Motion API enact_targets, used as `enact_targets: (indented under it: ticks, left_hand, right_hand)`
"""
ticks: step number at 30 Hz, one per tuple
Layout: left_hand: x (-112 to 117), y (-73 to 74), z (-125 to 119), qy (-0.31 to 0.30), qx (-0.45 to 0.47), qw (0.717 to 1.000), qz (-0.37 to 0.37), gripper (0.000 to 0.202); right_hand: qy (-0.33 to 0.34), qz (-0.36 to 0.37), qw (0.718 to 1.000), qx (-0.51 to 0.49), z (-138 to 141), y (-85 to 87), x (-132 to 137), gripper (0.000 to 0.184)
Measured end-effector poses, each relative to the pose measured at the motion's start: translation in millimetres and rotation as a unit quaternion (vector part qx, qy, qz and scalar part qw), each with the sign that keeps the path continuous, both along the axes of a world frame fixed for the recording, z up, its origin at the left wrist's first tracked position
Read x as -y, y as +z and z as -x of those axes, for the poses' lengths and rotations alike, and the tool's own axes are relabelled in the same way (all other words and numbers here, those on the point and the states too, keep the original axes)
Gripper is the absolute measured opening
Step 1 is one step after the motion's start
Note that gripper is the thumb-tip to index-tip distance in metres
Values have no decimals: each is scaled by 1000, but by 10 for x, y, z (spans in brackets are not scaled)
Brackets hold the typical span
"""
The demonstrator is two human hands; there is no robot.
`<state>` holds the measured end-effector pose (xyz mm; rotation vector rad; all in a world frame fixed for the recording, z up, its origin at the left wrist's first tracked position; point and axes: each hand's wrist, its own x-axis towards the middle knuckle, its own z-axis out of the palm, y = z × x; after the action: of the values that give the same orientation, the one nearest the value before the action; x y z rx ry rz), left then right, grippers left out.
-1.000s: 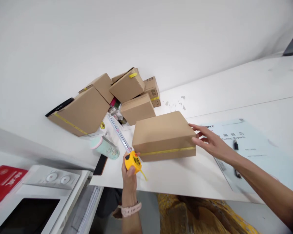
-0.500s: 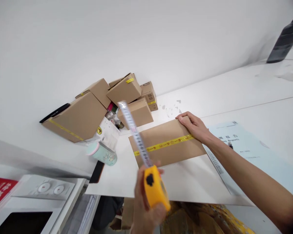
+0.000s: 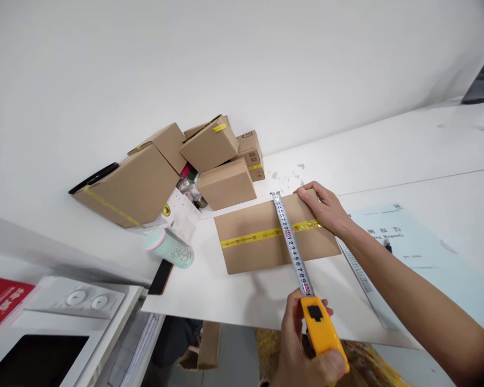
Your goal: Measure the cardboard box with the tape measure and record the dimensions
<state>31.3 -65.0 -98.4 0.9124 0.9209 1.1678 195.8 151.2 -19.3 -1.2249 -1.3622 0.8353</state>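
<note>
My left hand is closed around a yellow tape measure at the lower middle. Its extended silver blade crosses the top of a flat-looking cardboard box, with the hooked tip near the box's far edge. A strip of yellow printed tape runs lengthwise along this box, and the blade lies over it. My right hand grips the far right corner of the box, thumb on top; the fingers beneath are partly hidden. The box rests on the white table.
Several cardboard boxes are stacked against the wall. A mint tumbler stands at the table's left end beside a dark flat item. Pale blue papers lie to the right, under my right forearm. A white appliance is at lower left.
My left hand has moved right with the tape measure. The blade has come from the left of the box to lie across it. My right hand keeps its hold on the corner.
</note>
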Motion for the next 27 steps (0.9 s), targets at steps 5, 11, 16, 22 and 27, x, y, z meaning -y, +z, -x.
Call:
enact_targets:
  ticks: [5, 11, 16, 22, 27]
  left_hand:
    - [0, -157, -28, -36, 21, 999, -9, 100]
    - [-10, -202, -75, -33, 63, 997, -22, 98]
    - [3, -218, -65, -28, 70, 997, -12, 99]
    - [-117, -294, 92, -46, 65, 997, -16, 88]
    - [-254, -405, 298, -70, 28, 997, -30, 94]
  right_hand:
    - [-8, -47, 998, 28, 13, 21, -57, 30]
    - [16, -261, 946, 194, 38, 14, -128, 41]
    - [11, -322, 893, 315, 26, -30, -160, 57]
    - [12, -322, 883, 342, 15, -44, -193, 62]
    - [12, -323, 889, 325, 25, -44, -171, 61]
